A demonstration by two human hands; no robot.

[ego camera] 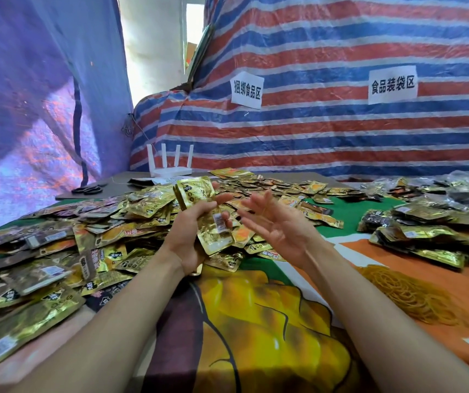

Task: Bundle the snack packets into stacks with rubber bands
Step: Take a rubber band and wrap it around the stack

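Now my left hand (190, 236) grips a stack of gold snack packets (196, 194), fingers curled round it. My right hand (281, 225) is spread wide at the stack's three o'clock. The rubber bands (406, 296) are heaped at that hand's four o'clock.

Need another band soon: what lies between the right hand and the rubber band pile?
In the head view, only bare orange-and-white tablecloth separates the right hand from the rubber band pile.

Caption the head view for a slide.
Left hand grips a stack of gold foil snack packets; right hand open beside it, yellow rubber bands nearby.
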